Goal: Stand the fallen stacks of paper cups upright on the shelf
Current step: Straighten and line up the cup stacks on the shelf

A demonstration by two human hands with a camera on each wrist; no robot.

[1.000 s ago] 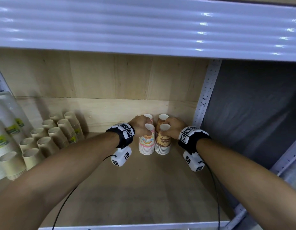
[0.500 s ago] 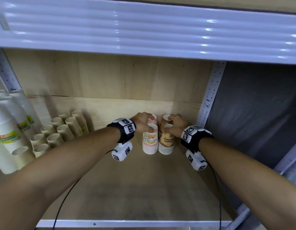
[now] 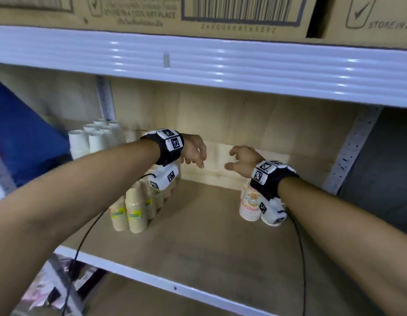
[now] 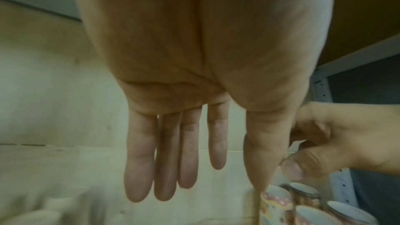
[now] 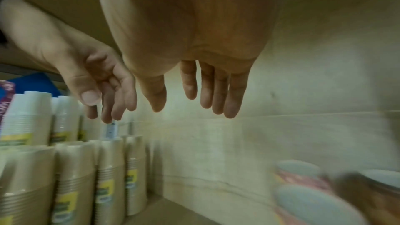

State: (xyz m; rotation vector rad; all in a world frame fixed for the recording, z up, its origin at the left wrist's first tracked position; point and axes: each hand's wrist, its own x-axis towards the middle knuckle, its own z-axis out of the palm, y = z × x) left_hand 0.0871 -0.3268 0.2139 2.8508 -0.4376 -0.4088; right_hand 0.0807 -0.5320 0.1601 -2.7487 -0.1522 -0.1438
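Both forearms reach in over the shelf [image 3: 198, 242], palms facing down, and neither hand touches anything. The left hand [image 3: 193, 152] hangs above the middle of the shelf near the back edge, its wrist raised and its fingers [image 4: 188, 153] drooping loose and almost straight, released and holding nothing. The right hand [image 3: 242, 161] is level with it, just to its right, thumb and first finger pointing toward the left hand with a clear gap between them; its fingers [image 5: 216, 88] also hang relaxed and empty.

The printed cup stacks [image 3: 250, 201] stand upright at the right end of the shelf, toward the back right corner, directly below the right wrist. From the head view only the pink-patterned stack shows clearly, the others being hidden behind the wrist camera; the left wrist view shows four open rims clustered together there, though it is blurred and the count may be off.

Along the left end of the shelf stand rows of plain tan cup stacks [image 3: 134, 208] with yellow-green labels, upright, and taller white cup stacks [image 3: 93, 137] beyond them. Cardboard boxes [image 3: 198, 14] sit on the shelf above.
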